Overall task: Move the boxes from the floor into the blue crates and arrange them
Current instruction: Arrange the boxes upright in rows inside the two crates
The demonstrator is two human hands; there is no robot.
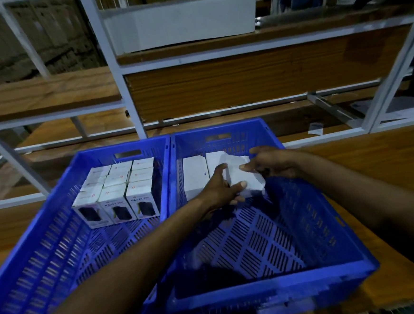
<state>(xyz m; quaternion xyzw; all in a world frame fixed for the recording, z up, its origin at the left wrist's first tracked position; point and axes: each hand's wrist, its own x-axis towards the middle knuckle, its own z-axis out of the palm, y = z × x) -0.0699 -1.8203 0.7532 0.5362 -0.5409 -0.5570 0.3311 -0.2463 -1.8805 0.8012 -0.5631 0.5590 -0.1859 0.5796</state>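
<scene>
Over on the left, the left crate (58, 230) has a tidy block of printed boxes (119, 191) packed upright in its far half, three across and three deep by the look of it; the near half is bare slotted floor, plenty of room there. Move right and here's the action: the right crate (317, 222) holds a white box (195, 176) standing against the far wall, another beside it, and both hands are in there working a third. The left hand (219, 189) is curled round the near side of the box in hand (239, 176), thumb across its front face. The right hand (268, 163) pinches its far right corner with the fingertips, steering it in next to its neighbours. That box looks blurred, so whether it's touching the crate floor I can't tell. My read: early going. The right crate is mostly empty. No boxes on the floor are visible from here, so what's left to fetch is anyone's guess.
</scene>
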